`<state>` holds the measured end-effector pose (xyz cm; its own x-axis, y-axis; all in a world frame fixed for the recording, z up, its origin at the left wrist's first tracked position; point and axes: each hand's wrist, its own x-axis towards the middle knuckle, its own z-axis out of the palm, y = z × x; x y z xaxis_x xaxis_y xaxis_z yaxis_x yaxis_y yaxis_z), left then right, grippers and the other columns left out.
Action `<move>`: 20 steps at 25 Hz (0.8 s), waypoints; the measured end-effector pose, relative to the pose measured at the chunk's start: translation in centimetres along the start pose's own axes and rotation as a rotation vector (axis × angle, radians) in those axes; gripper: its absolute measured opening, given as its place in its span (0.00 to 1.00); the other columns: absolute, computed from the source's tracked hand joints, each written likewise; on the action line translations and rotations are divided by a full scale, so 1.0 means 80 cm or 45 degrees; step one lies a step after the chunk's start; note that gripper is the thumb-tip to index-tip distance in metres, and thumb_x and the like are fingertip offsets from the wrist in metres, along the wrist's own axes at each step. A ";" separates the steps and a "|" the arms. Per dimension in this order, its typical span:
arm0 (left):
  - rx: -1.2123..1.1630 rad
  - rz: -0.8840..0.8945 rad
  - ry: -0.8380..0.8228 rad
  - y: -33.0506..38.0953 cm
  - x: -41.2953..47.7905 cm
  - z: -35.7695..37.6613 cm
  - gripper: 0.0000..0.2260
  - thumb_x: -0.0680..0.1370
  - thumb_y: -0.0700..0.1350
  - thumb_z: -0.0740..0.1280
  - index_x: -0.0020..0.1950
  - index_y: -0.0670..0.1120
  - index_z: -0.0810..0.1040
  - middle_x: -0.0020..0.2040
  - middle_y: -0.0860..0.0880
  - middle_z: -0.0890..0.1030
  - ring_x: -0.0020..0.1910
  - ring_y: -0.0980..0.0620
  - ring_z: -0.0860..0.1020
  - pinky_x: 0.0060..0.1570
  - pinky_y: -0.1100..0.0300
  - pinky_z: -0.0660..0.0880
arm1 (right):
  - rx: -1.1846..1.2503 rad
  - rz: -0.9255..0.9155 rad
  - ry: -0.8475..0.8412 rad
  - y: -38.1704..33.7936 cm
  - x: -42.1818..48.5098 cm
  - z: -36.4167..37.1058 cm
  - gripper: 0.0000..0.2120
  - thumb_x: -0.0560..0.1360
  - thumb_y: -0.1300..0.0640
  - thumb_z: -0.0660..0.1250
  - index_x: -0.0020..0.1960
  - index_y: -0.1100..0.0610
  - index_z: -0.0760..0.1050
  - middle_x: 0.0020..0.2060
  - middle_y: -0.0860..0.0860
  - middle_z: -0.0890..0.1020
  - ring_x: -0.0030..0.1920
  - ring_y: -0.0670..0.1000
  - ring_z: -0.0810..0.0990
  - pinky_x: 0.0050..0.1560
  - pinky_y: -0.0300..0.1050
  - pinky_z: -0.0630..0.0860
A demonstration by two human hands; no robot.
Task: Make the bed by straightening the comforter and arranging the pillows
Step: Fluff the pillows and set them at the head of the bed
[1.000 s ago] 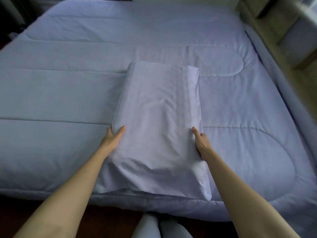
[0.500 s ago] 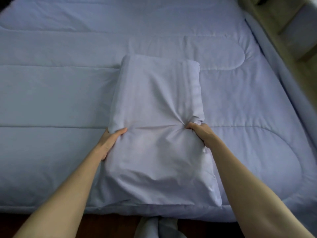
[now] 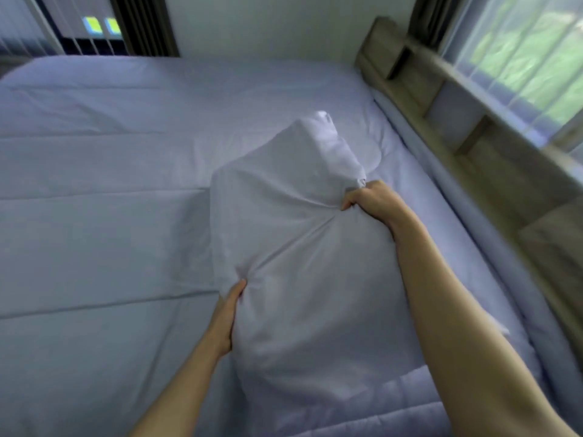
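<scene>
A pale lilac pillow (image 3: 303, 253) is lifted off the bed and tilted, its far end pointing toward the headboard side. My left hand (image 3: 228, 313) grips its left edge, fabric bunched under the thumb. My right hand (image 3: 370, 200) is clenched on its right edge higher up, creasing the case. Beneath lies the quilted lilac comforter (image 3: 110, 216), spread flat over the whole bed with only light wrinkles. No other pillow is in view.
A wooden headboard with open cubbies (image 3: 467, 121) runs along the bed's right side, under a window with vertical blinds (image 3: 520, 52). A white wall (image 3: 268, 23) and a dark-framed window (image 3: 94, 26) stand beyond the far edge.
Both hands went from resting on the pillow's sides to gripping it, and have lifted it off the comforter and swung it toward the right. My view has risen to take in the wall and windows.
</scene>
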<state>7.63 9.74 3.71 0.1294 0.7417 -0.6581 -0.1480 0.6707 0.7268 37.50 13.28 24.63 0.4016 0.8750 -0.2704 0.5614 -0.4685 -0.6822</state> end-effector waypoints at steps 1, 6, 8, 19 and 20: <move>0.007 -0.017 -0.050 -0.001 -0.002 0.038 0.41 0.55 0.69 0.75 0.63 0.48 0.79 0.58 0.45 0.83 0.55 0.46 0.81 0.61 0.47 0.75 | -0.062 -0.039 0.057 -0.002 0.003 -0.031 0.16 0.61 0.51 0.73 0.44 0.59 0.79 0.44 0.56 0.80 0.46 0.58 0.78 0.40 0.46 0.73; -0.018 0.030 -0.253 -0.010 0.000 0.239 0.37 0.64 0.68 0.70 0.66 0.48 0.76 0.60 0.44 0.81 0.57 0.46 0.80 0.61 0.46 0.75 | -0.302 -0.102 0.266 0.042 0.020 -0.193 0.13 0.59 0.48 0.73 0.35 0.55 0.75 0.47 0.55 0.80 0.47 0.59 0.77 0.41 0.45 0.71; -0.030 0.031 -0.326 -0.026 0.002 0.324 0.38 0.63 0.69 0.70 0.66 0.48 0.75 0.60 0.44 0.81 0.57 0.46 0.81 0.60 0.47 0.76 | -0.331 -0.115 0.297 0.078 0.029 -0.261 0.13 0.60 0.49 0.74 0.38 0.55 0.77 0.50 0.51 0.79 0.51 0.59 0.78 0.43 0.46 0.72; -0.084 0.007 -0.585 -0.086 0.029 0.691 0.30 0.73 0.66 0.61 0.67 0.48 0.74 0.63 0.45 0.80 0.61 0.48 0.78 0.66 0.48 0.71 | -0.581 -0.066 0.543 0.243 0.131 -0.518 0.18 0.56 0.46 0.73 0.37 0.58 0.76 0.43 0.59 0.78 0.45 0.61 0.77 0.42 0.49 0.74; -0.048 0.011 -0.569 -0.089 0.034 0.705 0.30 0.74 0.66 0.60 0.67 0.48 0.74 0.63 0.46 0.79 0.62 0.48 0.77 0.66 0.51 0.71 | -0.577 -0.064 0.567 0.252 0.135 -0.530 0.16 0.58 0.47 0.73 0.38 0.58 0.77 0.42 0.59 0.77 0.47 0.62 0.77 0.42 0.50 0.74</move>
<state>64.35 7.17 7.84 0.5374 0.6817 -0.4965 -0.1857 0.6699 0.7188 83.83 8.14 36.72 0.5745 0.8082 0.1296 0.7987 -0.5188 -0.3050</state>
